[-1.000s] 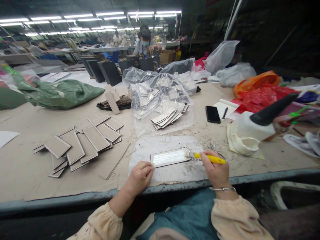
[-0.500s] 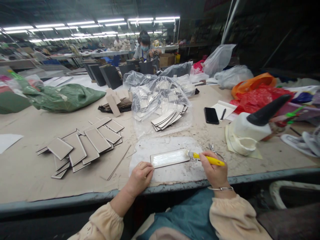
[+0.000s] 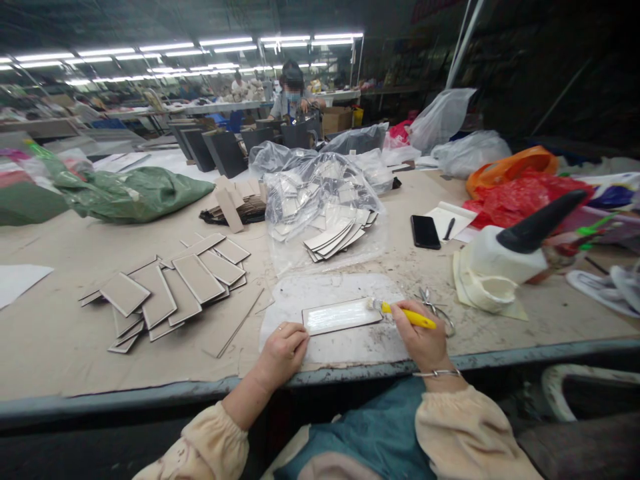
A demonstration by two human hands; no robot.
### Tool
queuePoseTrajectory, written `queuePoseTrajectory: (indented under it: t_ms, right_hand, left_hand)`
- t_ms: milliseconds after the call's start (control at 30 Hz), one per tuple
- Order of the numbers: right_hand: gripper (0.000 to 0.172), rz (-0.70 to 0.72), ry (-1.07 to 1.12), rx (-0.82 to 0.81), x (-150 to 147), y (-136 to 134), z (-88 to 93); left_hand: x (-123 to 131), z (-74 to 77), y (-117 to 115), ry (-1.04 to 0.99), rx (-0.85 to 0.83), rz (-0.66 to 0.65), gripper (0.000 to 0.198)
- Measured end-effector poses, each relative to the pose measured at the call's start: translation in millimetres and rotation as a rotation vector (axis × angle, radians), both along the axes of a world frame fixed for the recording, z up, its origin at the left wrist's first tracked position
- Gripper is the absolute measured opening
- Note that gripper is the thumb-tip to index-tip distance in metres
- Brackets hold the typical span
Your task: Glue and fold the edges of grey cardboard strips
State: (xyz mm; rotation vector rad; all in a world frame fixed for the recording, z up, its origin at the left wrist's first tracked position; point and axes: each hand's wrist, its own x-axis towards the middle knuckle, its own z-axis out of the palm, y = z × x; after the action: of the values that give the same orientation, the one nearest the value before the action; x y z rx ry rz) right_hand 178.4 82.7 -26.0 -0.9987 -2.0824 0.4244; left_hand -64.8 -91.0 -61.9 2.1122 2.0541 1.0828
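A rectangular panel (image 3: 340, 316) with a dark edge and a wet, glossy white coating lies flat on a white sheet (image 3: 285, 293). My left hand (image 3: 285, 348) is closed, its thumb and fingertips pinching the panel's near left corner. In my right hand (image 3: 423, 337) is a paintbrush (image 3: 411, 316), gripped by its yellow handle. Pale bristles touch the coated surface near the panel's right end. Scissors (image 3: 436, 311) lie just beyond my right hand, partly hidden by it.
Loose panels (image 3: 187, 283) spread over the table at left. A clear plastic bag (image 3: 325, 193) holds more pieces ahead. To the right are a phone (image 3: 425, 232), a white bottle (image 3: 510, 257) with a black nozzle, and a tape roll (image 3: 493, 293). A co-worker (image 3: 293, 93) sits across.
My right hand has moved the brush a little left along the panel, showing more of the scissors. My left hand keeps its place at the corner. The whole view has shifted slightly.
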Motion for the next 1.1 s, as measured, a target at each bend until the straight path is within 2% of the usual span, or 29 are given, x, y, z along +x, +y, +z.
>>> queuePoseTrajectory:
  t_ms: [100,267,333,400,467,533,600,700,867,1100]
  right_hand:
    - [0.024,0.008,0.005,-0.004,0.5,0.7,-5.1]
    - [0.027,-0.296,0.211,-0.022,5.4,0.6,-12.0]
    - [0.029,-0.320,0.280,-0.074,2.8,-0.1,-10.0]
    - [0.031,-0.259,0.340,-0.092,-1.3,-2.8,-5.5]
    - [0.032,-0.183,0.377,-0.087,-4.8,-6.0,-2.2]
    - [0.030,-0.137,0.374,-0.072,-6.8,-7.3,-2.9]
    - [0.028,-0.117,0.335,-0.052,-6.8,-6.0,-7.2]
    - [0.025,-0.072,0.295,-0.041,-4.8,-2.6,-14.3]
    - [0.024,-0.039,0.296,-0.015,-1.7,-1.1,-18.5]
    - [0.024,0.001,0.255,0.031,-2.2,-3.2,-22.7]
  left_hand:
    - [1.9,-0.5,-0.4,-0.001,-0.019,0.018,0.014]
    - [6.2,3.5,-2.7,0.033,-0.052,0.032,0.014]
    - [-1.1,8.0,-6.4,0.053,-0.047,0.090,0.013]
    - [-15.4,15.5,-15.1,0.101,-0.045,0.243,0.019]
    - [-35.9,24.4,-28.4,0.190,-0.096,0.457,0.029]
    - [-59.4,31.5,-43.4,0.293,-0.234,0.647,0.036]
    - [-80.7,35.4,-56.9,0.354,-0.414,0.742,0.037]
    - [-99.0,36.2,-70.6,0.369,-0.546,0.758,0.034]
    - [-100.3,33.0,-77.3,0.368,-0.526,0.753,0.034]
    - [-99.4,32.7,-93.3,0.321,-0.175,0.733,0.031]
